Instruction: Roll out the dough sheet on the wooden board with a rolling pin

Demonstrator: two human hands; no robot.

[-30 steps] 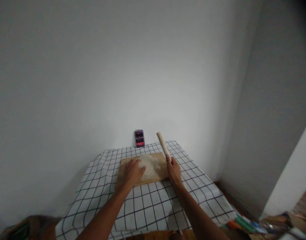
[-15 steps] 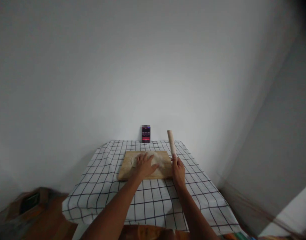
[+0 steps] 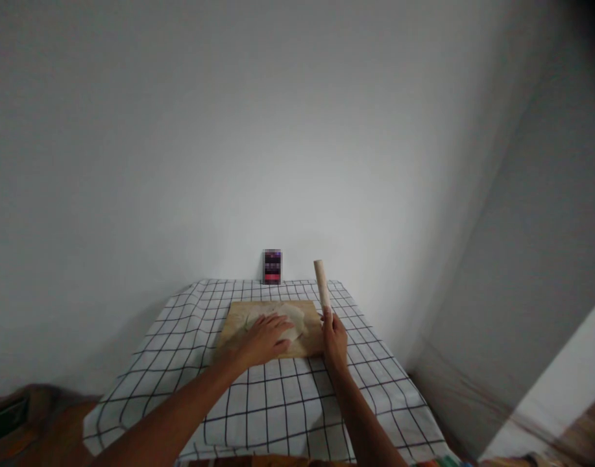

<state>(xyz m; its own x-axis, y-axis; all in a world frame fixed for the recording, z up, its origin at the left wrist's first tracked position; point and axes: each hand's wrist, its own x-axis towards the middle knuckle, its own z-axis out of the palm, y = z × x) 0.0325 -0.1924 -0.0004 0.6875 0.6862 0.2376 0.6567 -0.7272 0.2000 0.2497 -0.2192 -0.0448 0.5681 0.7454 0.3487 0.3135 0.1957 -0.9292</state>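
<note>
A flat, pale sheet of dough (image 3: 295,318) lies on a wooden board (image 3: 224,334). My left hand (image 3: 267,337) rests over the dough's near left part, palm down with the fingers stretched out, and hides some of it. At the board's right edge my right hand (image 3: 335,338) is wrapped round the lower end of a wooden rolling pin (image 3: 321,283). The pin points up and away, leaning slightly left, apart from the dough.
A white cloth with dark checks (image 3: 287,408) covers the table. At the far edge a phone-like dark panel (image 3: 272,266), its picture blurred out, leans against the white wall (image 3: 297,130). A brown box-like object (image 3: 15,415) is on the floor at left.
My left hand has turned and shifted toward the near left over the dough, its fingers now pointing more to the right. The right hand still holds the rolling pin up. The view has swung slightly right.
</note>
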